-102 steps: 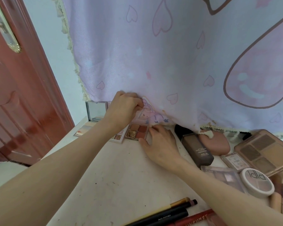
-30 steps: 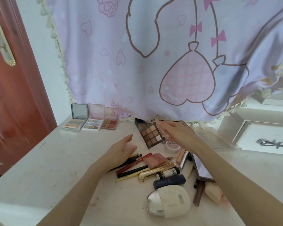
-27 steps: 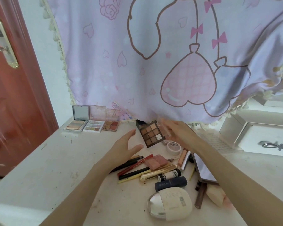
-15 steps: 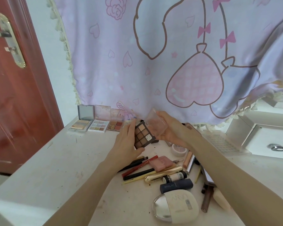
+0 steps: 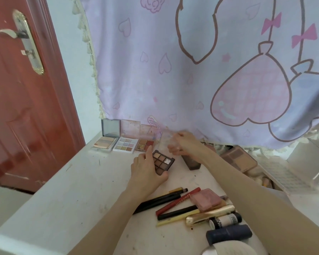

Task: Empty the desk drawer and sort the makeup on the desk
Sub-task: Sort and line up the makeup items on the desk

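Desk: left hand holds nine-pan eyeshadow palette.

we see a red door with a brass handle plate at left; a lilac heart-print curtain hangs behind.

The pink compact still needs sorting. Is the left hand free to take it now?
Probably not yet: the left hand grips the brown palette. The pink compact lies uncovered atop the pencils, otherwise unblocked.
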